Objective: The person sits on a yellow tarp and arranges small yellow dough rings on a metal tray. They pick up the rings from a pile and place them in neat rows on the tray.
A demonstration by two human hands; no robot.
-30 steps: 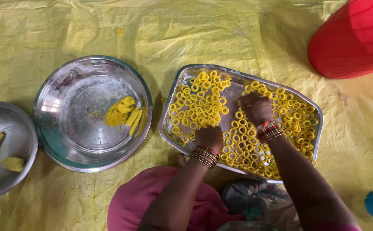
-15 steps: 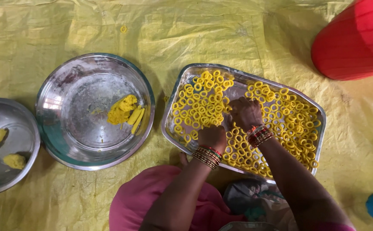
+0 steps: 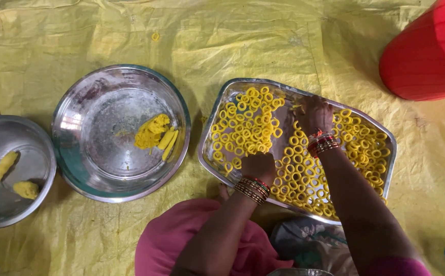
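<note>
Both hands' grip unclear among dough rings (image 3: 243, 128), steel tray (image 3: 222, 97), big bowl (image 3: 79, 174), red tub (image 3: 427, 56)

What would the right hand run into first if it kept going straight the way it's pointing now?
Probably the far rim of the steel tray. The right hand points up the picture from among the yellow dough rings, and only a bare strip of tray lies ahead.

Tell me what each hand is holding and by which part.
It cannot be told. Both the left hand and the right hand rest knuckles-up among the yellow dough rings in the steel tray, fingertips hidden.
</note>
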